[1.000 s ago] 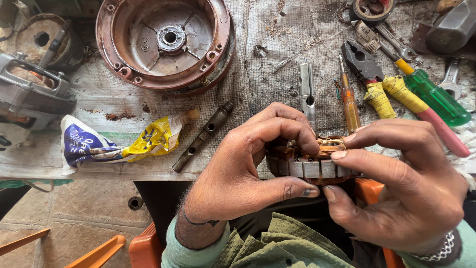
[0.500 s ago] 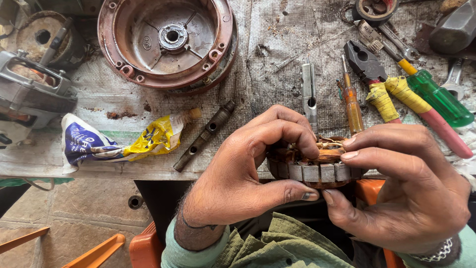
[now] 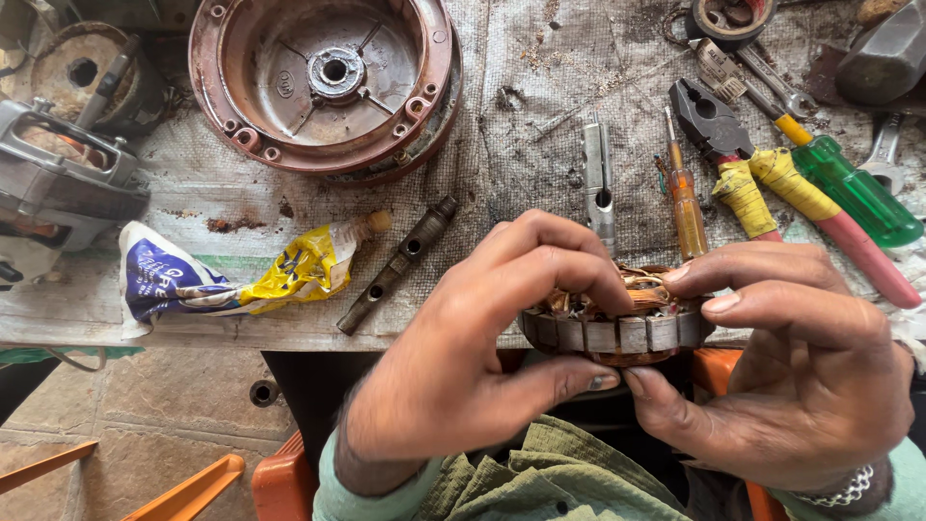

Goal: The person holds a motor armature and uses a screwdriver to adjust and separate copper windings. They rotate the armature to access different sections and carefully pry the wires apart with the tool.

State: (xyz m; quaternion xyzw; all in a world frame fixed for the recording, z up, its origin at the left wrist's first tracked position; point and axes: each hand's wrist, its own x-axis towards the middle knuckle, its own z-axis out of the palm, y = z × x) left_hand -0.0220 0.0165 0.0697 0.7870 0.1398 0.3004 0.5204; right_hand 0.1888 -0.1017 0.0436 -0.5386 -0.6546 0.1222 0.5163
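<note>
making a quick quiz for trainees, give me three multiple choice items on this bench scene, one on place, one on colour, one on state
1. Where does the round rusty red metal housing lie?
A. at the far left of the bench
B. in the person's lap
C. on the floor

2. What colour is the handle of the big screwdriver at the right?
A. blue
B. green
C. black

3. How is the ring-shaped stator core with copper windings held?
A. lying loose on the bench
B. by the left hand alone
C. between both hands

Answers:
1 A: it rests on the worn bench top, up and to the left of the hands.
2 B: the handle is clear green.
3 C: the left hand and right hand both have fingers on it.
</note>
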